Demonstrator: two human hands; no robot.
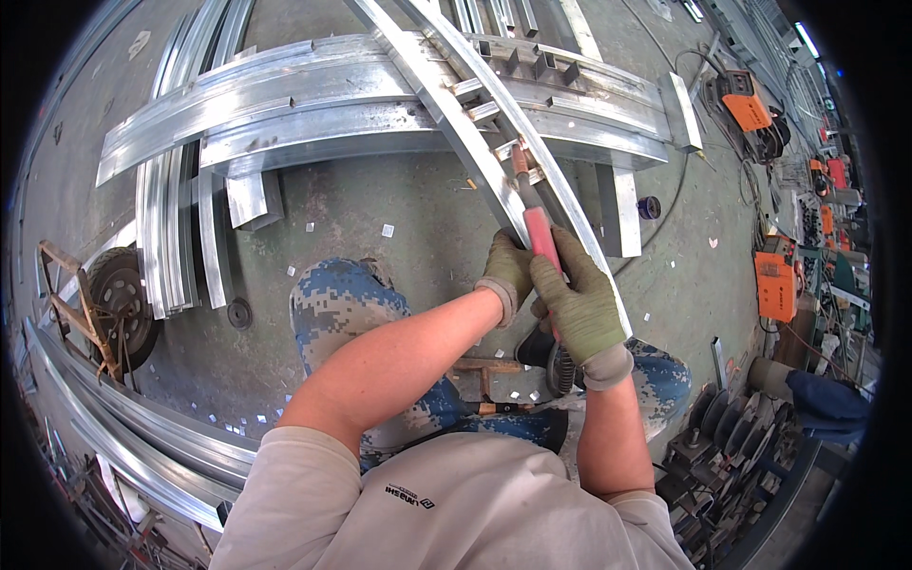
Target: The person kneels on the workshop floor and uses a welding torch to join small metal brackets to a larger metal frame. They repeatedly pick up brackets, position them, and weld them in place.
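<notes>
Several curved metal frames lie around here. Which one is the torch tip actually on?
The narrow ladder-like curved frame lying diagonally across the wide stacked beams. Both gloved hands, left hand and right hand, hold the pink-handled torch against it; the others lie untouched.

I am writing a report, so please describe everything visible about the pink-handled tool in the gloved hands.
The welding torch has a pink handle and a slim copper-coloured neck. It points up and away, its tip at the curved metal ladder frame. The right hand wraps the handle; the left hand steadies it from the side. A black corrugated hose runs beneath.
</notes>
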